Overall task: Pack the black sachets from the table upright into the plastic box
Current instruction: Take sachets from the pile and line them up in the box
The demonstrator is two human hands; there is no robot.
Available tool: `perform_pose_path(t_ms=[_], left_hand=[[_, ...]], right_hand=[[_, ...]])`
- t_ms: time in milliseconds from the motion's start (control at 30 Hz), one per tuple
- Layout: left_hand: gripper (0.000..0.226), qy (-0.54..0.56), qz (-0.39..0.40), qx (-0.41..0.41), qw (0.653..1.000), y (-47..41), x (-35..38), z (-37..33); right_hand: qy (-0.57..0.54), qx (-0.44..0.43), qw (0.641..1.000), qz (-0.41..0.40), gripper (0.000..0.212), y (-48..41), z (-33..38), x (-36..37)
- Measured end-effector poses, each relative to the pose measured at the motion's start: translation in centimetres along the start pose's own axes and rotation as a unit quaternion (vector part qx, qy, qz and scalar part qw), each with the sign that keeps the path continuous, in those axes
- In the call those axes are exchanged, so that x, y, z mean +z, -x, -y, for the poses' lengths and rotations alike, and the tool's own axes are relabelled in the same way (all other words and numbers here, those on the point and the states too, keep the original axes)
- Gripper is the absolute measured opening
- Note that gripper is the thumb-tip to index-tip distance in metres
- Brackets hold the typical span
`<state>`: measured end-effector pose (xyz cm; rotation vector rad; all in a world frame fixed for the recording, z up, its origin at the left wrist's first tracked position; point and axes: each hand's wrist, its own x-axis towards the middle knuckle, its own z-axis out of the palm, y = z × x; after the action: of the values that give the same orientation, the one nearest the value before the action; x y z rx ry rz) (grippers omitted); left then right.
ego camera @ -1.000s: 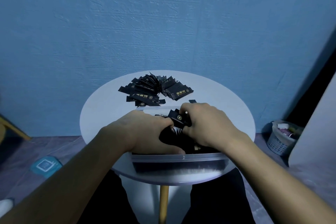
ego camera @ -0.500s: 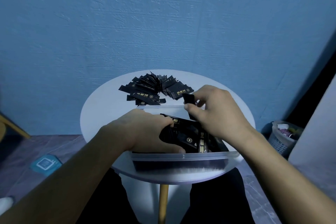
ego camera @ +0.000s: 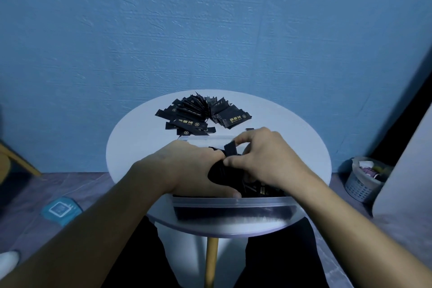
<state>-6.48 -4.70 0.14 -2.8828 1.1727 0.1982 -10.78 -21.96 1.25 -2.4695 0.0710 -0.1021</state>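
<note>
Two hands meet over the open box, and the coming move turns on the short drop between them. The right hand (ego camera: 268, 159) pinches a single sachet (ego camera: 230, 149) between thumb and forefinger, its other fingers curled loosely behind. The sachet's long axis stands close to upright, with the top end showing above the fingertips and the lower end aimed down into the box. The left hand (ego camera: 189, 168) sits just to its left, touching or nearly touching it. It is cupped round the packed row (ego camera: 219, 174) of dark sachets already inside, thumb lying along the near rim and fingers curved over the bundle, apparently holding it back so that a slot stays free on the right. How tightly it grips cannot be told, since the fingertips are hidden. The slot lies straight below the held sachet, so in my judgement the right hand does the placing while the left only braces. Both work inside the plastic box (ego camera: 233, 206), which stands at the near edge of the round table (ego camera: 131, 152). Beyond the box, towards the wall and a little left of the hands, the loose pile (ego camera: 201, 114) of black sachets lies mostly flat and fanned out, long axes pointing many ways, well within reach of either hand. Plenty remains to pack.
</note>
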Motion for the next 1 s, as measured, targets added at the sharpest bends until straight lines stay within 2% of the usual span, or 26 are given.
perform_pose_path(t_ms=[100,200,333,433,667,833,900,967,1000], left_hand=[[0.067,-0.012,-0.015,-0.011,1.0,-0.1,0.0,0.2],[0.069,0.012,-0.01,-0.011,1.0,0.0,0.0,0.3],[0.084,0.014,-0.016,-0.013,1.0,-0.1,0.3,0.5],[0.095,0.023,-0.03,-0.014,0.999,-0.3,0.5,0.6],[0.085,0.018,0.008,-0.044,0.999,-0.1,-0.4,-0.1],[0.068,0.0,0.004,-0.034,0.999,-0.4,0.0,-0.7],[0.072,-0.004,0.002,-0.032,0.999,-0.6,0.2,-0.4],[0.078,-0.009,0.005,-0.031,0.999,-0.6,0.3,-0.1],[0.079,-0.011,0.004,-0.029,1.0,-0.6,0.3,-0.1]], right_hand=[[-0.025,0.016,0.999,0.04,0.028,0.7,0.0,0.3],[-0.026,0.018,0.998,0.05,0.023,1.0,0.1,0.0],[-0.059,0.001,0.996,0.07,0.031,1.1,-0.5,0.0],[-0.07,-0.013,0.994,0.082,0.028,0.9,-0.8,0.1],[-0.035,-0.034,0.993,0.105,0.007,0.6,-0.9,-0.2],[-0.045,-0.033,0.991,0.125,0.019,0.7,-1.3,-0.3],[-0.022,-0.039,0.996,0.083,0.017,0.7,-1.6,-0.5],[0.056,-0.039,0.997,0.02,0.01,0.9,-1.7,-0.6],[0.087,-0.032,0.996,0.003,0.016,1.1,-1.7,-0.6]])
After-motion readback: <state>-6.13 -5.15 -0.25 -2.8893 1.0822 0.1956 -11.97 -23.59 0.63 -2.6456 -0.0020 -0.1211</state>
